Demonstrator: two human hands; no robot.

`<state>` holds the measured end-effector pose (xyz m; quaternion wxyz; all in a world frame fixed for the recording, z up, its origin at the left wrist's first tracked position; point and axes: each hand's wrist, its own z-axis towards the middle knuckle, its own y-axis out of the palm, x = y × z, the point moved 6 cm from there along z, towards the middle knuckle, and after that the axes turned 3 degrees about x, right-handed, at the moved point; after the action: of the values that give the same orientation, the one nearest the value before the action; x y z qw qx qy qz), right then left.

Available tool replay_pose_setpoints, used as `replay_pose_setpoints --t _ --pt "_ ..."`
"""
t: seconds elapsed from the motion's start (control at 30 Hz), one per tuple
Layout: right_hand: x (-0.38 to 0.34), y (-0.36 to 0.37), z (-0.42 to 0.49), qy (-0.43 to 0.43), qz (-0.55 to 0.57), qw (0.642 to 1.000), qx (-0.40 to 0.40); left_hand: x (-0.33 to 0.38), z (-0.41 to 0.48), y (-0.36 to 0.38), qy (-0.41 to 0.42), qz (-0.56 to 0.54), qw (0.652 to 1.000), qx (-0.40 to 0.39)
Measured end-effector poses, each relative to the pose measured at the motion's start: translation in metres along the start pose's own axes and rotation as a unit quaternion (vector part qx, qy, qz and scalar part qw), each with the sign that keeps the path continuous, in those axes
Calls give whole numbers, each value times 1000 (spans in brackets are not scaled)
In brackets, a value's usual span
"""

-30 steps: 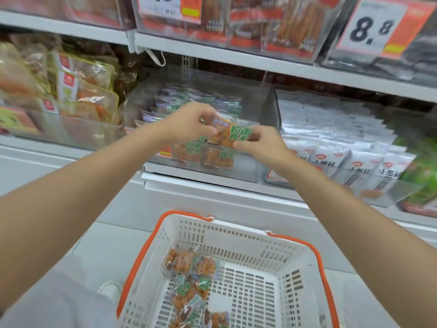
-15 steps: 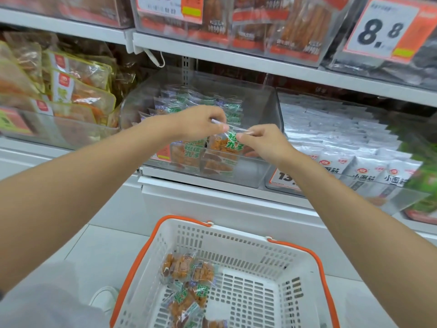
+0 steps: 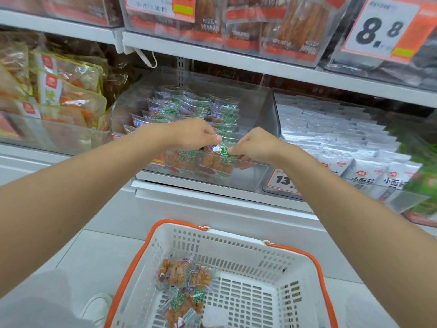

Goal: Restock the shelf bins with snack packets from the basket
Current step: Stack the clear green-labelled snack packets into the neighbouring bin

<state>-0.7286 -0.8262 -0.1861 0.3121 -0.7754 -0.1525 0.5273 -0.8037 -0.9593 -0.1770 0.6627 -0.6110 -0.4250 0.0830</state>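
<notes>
Packet [image 3: 223, 151] of orange snack with green lettering hung pinched between both hands, just over the front of the clear shelf bin [image 3: 250, 183]. The left grip [image 3: 194, 136] pinched its left edge between thumb and curled fingers, and the right grip [image 3: 255, 145] pinched the right edge likewise. Matching packets stood against the bin's front wall below it, with more rows [image 3: 189, 107] stacked toward the back. Lower down, between the forearms, a white basket [image 3: 236, 236] with orange handles held a few more packets [image 3: 186, 278] on its left side. The neighbouring bin on the right held white packets [image 3: 343, 138]. A price sign [image 3: 383, 29] reading 8.8 hung on the shelf above.
</notes>
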Motion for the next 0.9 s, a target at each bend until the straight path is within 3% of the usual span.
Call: replay_pose_setpoints --t 0.33,0.5,0.73,0.83,0.9 --pt "1 12 4 50 -6 998 -42 0 -1 10 -26 96 994 -37" --pt "1 14 6 74 -8 996 -51 -5 -1 11 -38 90 993 -59" --pt "1 -1 -7 107 23 992 -63 -6 -6 -11 19 61 994 89" --pt "3 -15 0 107 70 991 33 -2 -5 -25 45 71 978 192" --pt "4 -13 11 114 129 983 60 -6 3 -27 23 98 975 200"
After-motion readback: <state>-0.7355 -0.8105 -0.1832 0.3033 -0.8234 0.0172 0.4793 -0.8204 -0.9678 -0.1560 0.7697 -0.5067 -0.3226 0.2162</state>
